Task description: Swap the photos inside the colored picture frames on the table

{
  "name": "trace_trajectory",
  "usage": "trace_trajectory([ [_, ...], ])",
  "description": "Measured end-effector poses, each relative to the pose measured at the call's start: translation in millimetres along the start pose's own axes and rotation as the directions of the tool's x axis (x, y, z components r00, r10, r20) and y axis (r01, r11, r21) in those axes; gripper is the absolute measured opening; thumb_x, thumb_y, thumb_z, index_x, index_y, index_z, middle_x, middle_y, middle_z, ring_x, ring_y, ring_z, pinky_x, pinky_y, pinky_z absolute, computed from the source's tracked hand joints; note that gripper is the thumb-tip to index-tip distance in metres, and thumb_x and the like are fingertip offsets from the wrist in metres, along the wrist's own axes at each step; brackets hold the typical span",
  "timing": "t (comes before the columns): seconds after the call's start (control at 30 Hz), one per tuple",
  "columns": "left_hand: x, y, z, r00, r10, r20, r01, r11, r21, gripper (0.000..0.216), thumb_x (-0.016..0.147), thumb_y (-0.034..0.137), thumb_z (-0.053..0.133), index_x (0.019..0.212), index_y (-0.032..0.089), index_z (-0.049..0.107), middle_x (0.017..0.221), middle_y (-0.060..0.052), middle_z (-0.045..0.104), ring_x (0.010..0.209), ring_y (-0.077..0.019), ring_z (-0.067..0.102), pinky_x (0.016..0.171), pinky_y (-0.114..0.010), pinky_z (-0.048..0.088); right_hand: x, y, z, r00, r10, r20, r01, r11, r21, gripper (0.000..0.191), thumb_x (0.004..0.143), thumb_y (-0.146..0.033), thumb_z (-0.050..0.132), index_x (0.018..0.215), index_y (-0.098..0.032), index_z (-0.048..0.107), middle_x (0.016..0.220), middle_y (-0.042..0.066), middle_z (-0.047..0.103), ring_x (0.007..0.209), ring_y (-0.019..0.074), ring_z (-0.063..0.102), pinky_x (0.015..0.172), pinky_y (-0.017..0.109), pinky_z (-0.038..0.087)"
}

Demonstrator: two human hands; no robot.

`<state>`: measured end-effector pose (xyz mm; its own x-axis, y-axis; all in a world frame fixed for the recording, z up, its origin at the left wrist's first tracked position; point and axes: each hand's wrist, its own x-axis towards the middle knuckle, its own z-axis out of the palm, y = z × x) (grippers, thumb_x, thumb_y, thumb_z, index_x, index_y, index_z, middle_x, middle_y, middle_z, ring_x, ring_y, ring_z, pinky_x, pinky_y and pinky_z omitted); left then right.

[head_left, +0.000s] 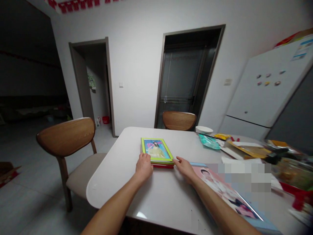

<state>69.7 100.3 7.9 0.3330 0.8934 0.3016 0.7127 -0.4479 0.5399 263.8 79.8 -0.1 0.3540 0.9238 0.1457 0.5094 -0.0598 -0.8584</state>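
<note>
A picture frame (pixel 170 159) with a bright green border lies face up on the white table (pixel 117 176), showing a figure in a pale yellow dress. Beneath it a red edge (pixel 162 166) shows, seemingly of another frame. My left hand (pixel 144 165) is closed on the green frame's near left corner, fingers bent over its edge. At the near right corner, the fingertips of my right hand (pixel 184 168) press against its side, the thumb raised a little. A larger photo panel (pixel 220 186) with a light blue border lies to the right, partly under my right forearm.
Along the table's right side are a white bowl (pixel 204 130), a teal plastic packet (pixel 209 142), a brown envelope (pixel 254 150) and assorted clutter. Wooden chairs stand at the left (pixel 68 137) and far side (pixel 179 120). A white fridge (pixel 264 98) stands behind at the right.
</note>
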Motion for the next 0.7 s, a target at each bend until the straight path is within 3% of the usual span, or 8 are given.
trace_trajectory([
  [0.2, -30.1, 11.3, -10.6, 0.998, 0.067, 0.000, -0.067, 0.994, -0.083, 0.022, 0.064, 0.012, 0.054, 0.084, 0.018, 0.049, 0.096, -0.004, 0.052, 0.099, -0.0193, 0.042, 0.085, -0.030, 0.036, -20.0, -20.0, 10.6, 0.998, 0.058, -0.002, -0.055, 0.955, 0.291, 0.035, 0.078, -0.031, 0.041, 0.106, -0.011, 0.050, 0.093, 0.007, 0.062, 0.079, 0.0170, 0.059, 0.066, 0.028, 0.049],
  [0.3, -47.2, 19.5, -20.4, 0.997, 0.073, 0.004, -0.071, 0.982, -0.174, 0.022, 0.068, 0.018, 0.054, 0.089, 0.018, 0.049, 0.098, -0.004, 0.052, 0.096, -0.0183, 0.046, 0.084, -0.029, 0.037, -47.8, -35.7, 3.1, 0.999, 0.054, -0.005, -0.046, 0.893, 0.447, 0.045, 0.074, -0.031, 0.041, 0.114, -0.011, 0.044, 0.097, 0.006, 0.062, 0.081, 0.0161, 0.060, 0.067, 0.024, 0.049],
  [0.37, -56.2, 27.7, -27.7, 0.996, 0.079, 0.034, -0.070, 0.970, -0.231, 0.028, 0.070, 0.024, 0.055, 0.096, 0.017, 0.048, 0.099, -0.004, 0.055, 0.092, -0.0179, 0.050, 0.080, -0.028, 0.040, -71.6, -51.4, -3.8, 0.997, 0.050, -0.060, -0.005, 0.805, 0.593, 0.056, 0.069, -0.032, 0.048, 0.120, -0.012, 0.037, 0.100, 0.006, 0.061, 0.080, 0.0161, 0.060, 0.067, 0.024, 0.049],
  [0.43, -63.1, 37.6, -35.4, 0.994, 0.091, 0.064, -0.062, 0.930, -0.363, 0.038, 0.071, 0.029, 0.056, 0.105, 0.018, 0.046, 0.103, -0.006, 0.056, 0.094, -0.0191, 0.051, 0.081, -0.030, 0.041, -97.5, -67.8, -11.3, 0.993, -0.012, -0.121, 0.077, 0.832, 0.550, 0.062, 0.066, -0.034, 0.053, 0.123, -0.015, 0.035, 0.100, 0.006, 0.060, 0.074, 0.0160, 0.060, 0.062, 0.024, 0.050],
  [0.5, -68.9, 47.1, -42.6, 0.991, 0.124, 0.055, -0.067, 0.799, -0.597, 0.046, 0.071, 0.030, 0.057, 0.113, 0.017, 0.042, 0.111, -0.007, 0.053, 0.102, -0.0209, 0.048, 0.086, -0.032, 0.038, -122.9, -80.3, -17.8, 0.973, -0.154, -0.172, 0.208, 0.909, 0.361, 0.058, 0.066, -0.033, 0.054, 0.120, -0.019, 0.040, 0.101, 0.005, 0.060, 0.076, 0.0173, 0.060, 0.064, 0.027, 0.050],
  [0.53, -72.1, 50.9, -45.6, 0.989, 0.144, 0.040, -0.070, 0.684, -0.726, 0.050, 0.071, 0.029, 0.056, 0.116, 0.016, 0.039, 0.115, -0.008, 0.051, 0.106, -0.0215, 0.046, 0.089, -0.033, 0.036, -134.5, -83.8, -20.0, 0.943, -0.275, -0.186, 0.315, 0.918, 0.240, 0.052, 0.065, -0.031, 0.055, 0.116, -0.021, 0.046, 0.101, 0.005, 0.059, 0.082, 0.0186, 0.058, 0.069, 0.029, 0.049],
  [0.63, -85.5, 54.9, -51.3, 0.988, 0.157, 0.018, -0.033, 0.317, -0.948, 0.056, 0.070, 0.025, 0.056, 0.121, 0.015, 0.033, 0.119, -0.010, 0.048, 0.109, -0.0221, 0.044, 0.091, -0.034, 0.035, -162.1, -82.4, -20.1, 0.804, -0.590, -0.077, 0.590, 0.807, -0.025, 0.043, 0.066, -0.023, 0.054, 0.108, -0.026, 0.052, 0.101, 0.005, 0.058, 0.094, 0.0210, 0.053, 0.079, 0.032, 0.045],
  [0.7, -97.9, 50.7, -52.9, 0.990, 0.116, 0.086, 0.062, 0.195, -0.979, 0.058, 0.067, 0.021, 0.057, 0.120, 0.015, 0.034, 0.117, -0.009, 0.050, 0.109, -0.0231, 0.044, 0.090, -0.034, 0.036, -174.1, -73.4, -13.8, 0.730, -0.683, 0.020, 0.683, 0.727, -0.071, 0.046, 0.068, -0.019, 0.051, 0.113, -0.028, 0.048, 0.100, 0.006, 0.057, 0.093, 0.0202, 0.054, 0.076, 0.030, 0.045],
])
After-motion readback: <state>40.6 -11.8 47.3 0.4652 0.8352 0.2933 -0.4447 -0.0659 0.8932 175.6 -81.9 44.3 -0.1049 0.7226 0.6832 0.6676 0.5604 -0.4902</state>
